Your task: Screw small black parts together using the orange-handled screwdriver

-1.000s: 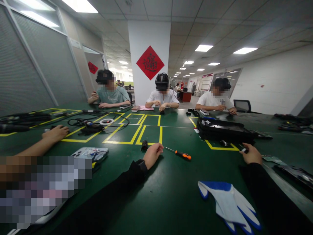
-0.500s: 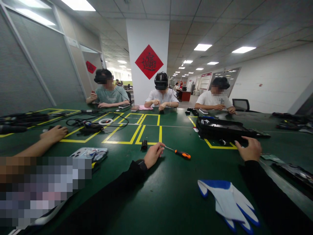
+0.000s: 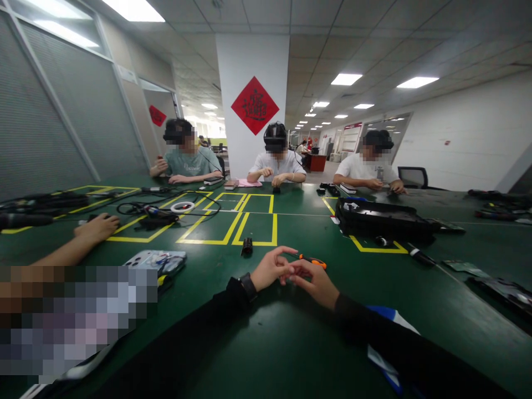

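Observation:
My left hand (image 3: 271,270) and my right hand (image 3: 317,284) meet at mid-table, fingertips touching. The left thumb and fingers are pinched together with the index finger stretched over them; whatever lies between the fingertips is too small or hidden to make out. My right fingers are bent in against the left ones. Just behind the hands lies a screwdriver (image 3: 315,261) with an orange and black handle, its shaft partly hidden. A small black ribbed part (image 3: 247,246) stands beyond my left hand. Under my right sleeve, a white and blue glove (image 3: 384,313) is partly covered.
A long black casing (image 3: 386,224) sits at the right, near a black and white rod-like piece (image 3: 419,255) and a circuit board (image 3: 464,268). Cables (image 3: 153,213) lie at the left beside another person's hand (image 3: 100,227). Three co-workers sit across the green table (image 3: 208,310).
My right hand has moved left from beside the black casing to my left hand, and its sleeve now covers part of the glove. My left hand has shifted slightly right.

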Available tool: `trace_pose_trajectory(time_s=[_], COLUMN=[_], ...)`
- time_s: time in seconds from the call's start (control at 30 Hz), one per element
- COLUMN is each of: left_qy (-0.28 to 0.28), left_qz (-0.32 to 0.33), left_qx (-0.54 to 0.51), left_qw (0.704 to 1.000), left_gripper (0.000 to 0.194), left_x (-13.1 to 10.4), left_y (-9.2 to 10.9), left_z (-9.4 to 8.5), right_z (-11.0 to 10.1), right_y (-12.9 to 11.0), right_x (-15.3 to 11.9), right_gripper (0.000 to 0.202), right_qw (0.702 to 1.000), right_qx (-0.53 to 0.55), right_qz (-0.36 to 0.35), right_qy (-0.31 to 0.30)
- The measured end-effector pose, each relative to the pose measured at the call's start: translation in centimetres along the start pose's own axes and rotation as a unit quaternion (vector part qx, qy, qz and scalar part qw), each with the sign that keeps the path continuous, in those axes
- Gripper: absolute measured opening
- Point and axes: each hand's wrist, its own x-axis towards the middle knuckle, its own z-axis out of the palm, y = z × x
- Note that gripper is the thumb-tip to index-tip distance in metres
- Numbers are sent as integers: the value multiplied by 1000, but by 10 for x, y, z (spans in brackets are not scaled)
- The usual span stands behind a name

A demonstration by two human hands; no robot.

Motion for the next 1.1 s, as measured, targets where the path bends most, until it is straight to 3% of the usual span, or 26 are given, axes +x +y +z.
trace_pose_trajectory(time_s=[0.13,0.27,0.33,0.4,0.47,0.53,0.67,0.77,0.83,0.9,1.1], left_qy=[-22,-56,-54,-43,-57,-93,-114,-114,-116,-115,-126], left_qz=[5,8,31,57,73,86,121,121,118,116,115], left_qx=[16,23,41,100,200,303,404,417,416,412,409], left_qw=[1000,998,997,992,975,945,900,894,894,896,896], left_gripper=[49,53,54,51,43,35,29,30,31,32,33], left_x=[0,-1,-1,-2,-4,-6,-8,-7,-7,-7,-8], left_y=[-2,-3,-2,0,3,6,8,8,8,9,12], left_z=[2,3,1,0,-1,-1,0,0,0,0,-1], right_z=[1,-6,-23,-55,-101,-152,-243,-290,-308,-316,-313], right_y=[11,6,-2,-10,-7,9,63,89,97,99,99], right_x=[-2,3,7,8,0,-22,-92,-136,-153,-158,-152], right_gripper=[16,14,14,14,15,19,22,26,27,28,28], right_qw=[994,996,997,989,942,861,757,657,612,590,590], right_qx=[109,82,16,-85,-241,-386,-560,-633,-654,-662,-659], right_qz=[24,16,4,-3,-31,-26,119,196,233,264,329], right_qy=[-1,39,73,121,232,331,316,359,378,380,331])
